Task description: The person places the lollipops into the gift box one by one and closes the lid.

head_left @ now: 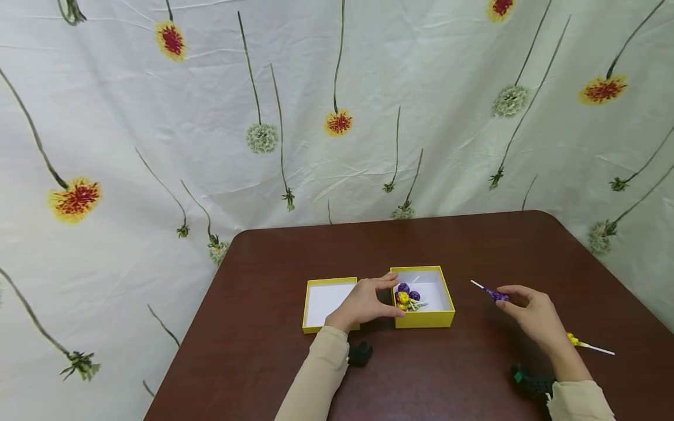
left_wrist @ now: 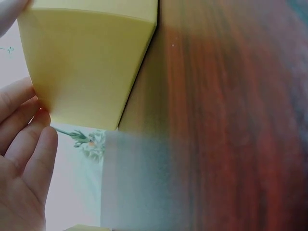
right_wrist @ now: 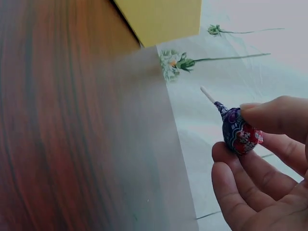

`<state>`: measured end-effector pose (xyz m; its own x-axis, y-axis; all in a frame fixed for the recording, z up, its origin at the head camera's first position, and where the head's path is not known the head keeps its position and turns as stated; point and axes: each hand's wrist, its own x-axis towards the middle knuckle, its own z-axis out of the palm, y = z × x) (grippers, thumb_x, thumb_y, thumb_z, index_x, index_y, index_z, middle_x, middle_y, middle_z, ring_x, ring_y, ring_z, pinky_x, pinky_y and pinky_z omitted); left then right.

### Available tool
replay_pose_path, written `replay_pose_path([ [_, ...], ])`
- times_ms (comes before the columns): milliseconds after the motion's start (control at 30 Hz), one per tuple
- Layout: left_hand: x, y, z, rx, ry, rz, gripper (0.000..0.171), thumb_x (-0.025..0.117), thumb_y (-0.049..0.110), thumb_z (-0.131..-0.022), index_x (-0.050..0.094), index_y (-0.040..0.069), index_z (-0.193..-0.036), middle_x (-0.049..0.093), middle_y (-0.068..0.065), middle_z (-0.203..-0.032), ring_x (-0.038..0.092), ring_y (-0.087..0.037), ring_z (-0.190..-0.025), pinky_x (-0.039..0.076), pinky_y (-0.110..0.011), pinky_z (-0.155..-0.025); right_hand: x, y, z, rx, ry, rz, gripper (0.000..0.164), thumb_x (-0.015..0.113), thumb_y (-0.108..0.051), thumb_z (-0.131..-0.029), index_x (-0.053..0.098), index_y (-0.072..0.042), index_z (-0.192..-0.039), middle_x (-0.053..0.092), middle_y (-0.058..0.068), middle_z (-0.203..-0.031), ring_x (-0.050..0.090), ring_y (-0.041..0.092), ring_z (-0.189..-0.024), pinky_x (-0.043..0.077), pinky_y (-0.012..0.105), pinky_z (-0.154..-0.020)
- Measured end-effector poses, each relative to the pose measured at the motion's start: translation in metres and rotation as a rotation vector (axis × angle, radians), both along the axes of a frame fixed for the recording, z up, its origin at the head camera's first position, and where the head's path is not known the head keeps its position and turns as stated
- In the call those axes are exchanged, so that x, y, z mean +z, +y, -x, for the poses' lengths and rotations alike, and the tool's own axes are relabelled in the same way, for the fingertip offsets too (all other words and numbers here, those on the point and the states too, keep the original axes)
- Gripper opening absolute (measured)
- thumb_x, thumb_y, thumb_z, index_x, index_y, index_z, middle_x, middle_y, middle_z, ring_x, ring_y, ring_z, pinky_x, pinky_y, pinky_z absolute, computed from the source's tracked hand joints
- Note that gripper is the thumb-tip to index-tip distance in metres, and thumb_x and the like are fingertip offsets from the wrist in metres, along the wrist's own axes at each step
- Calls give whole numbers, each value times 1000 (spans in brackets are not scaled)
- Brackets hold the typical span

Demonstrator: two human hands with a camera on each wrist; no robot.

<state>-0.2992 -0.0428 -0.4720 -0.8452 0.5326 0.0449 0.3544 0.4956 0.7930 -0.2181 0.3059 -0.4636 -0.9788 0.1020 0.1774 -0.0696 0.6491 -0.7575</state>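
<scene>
A yellow box with a white inside stands on the table, holding several purple and yellow lollipops toward its left side. My left hand spans the box's left side, thumb by the near corner and fingers by the far one. In the left wrist view, its fingertips lie along the edge of the box wall. To the right of the box, my right hand pinches a purple-wrapped lollipop by its head, between thumb and fingers. The white stick points away toward the box.
Left of the box lies a shallow yellow lid, white inside, partly covered by my left hand. A yellow lollipop rests on the brown table beyond my right wrist, which hides part of it. A flower-patterned cloth hangs behind the table.
</scene>
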Motion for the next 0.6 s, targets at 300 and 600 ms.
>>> replay_pose_path([
  [300,0,1,0,-1,-4,3,75,86,41,-78,57,18,-143,47,14,-153,38,-18,-148,38,-44,-118,4,-7,4,-12,43,46,23,71,-10,-93,65,3,-111,71,18,-104,56,-15,-80,51,7,-69],
  [600,0,1,0,3,-7,6,75,86,41,-77,57,18,-143,47,14,-153,38,-18,-148,37,-44,-118,12,-15,6,-5,90,107,30,68,-13,-96,67,3,-122,68,-12,-99,57,-15,-84,51,7,-71],
])
